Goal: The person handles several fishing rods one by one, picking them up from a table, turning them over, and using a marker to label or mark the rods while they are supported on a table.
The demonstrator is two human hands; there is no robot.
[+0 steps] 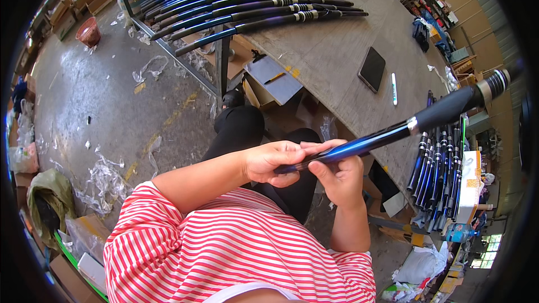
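Observation:
A glossy blue-black fishing rod (368, 142) slants up to the right across my lap, with a black grip and silver rings toward its far end. Around its near, narrow end my left hand (273, 163) is closed, thumb along the side. Just right of it, my right hand (339, 178) cradles the blue section from below, its thumb pressed against the rod. The fingertips of both hands almost meet, and what lies beneath them is hidden. On the table (331, 62) ahead lies a row of similar rods (264, 3), side by side.
A black phone (371, 69) and a white marker (394, 90) lie on the table. More rods (438, 174) are bunched at the right, beside a white box (469, 188). A clipboard (273, 78) with a pencil sits under the table's edge. Plastic scraps (104, 182) litter the floor, left.

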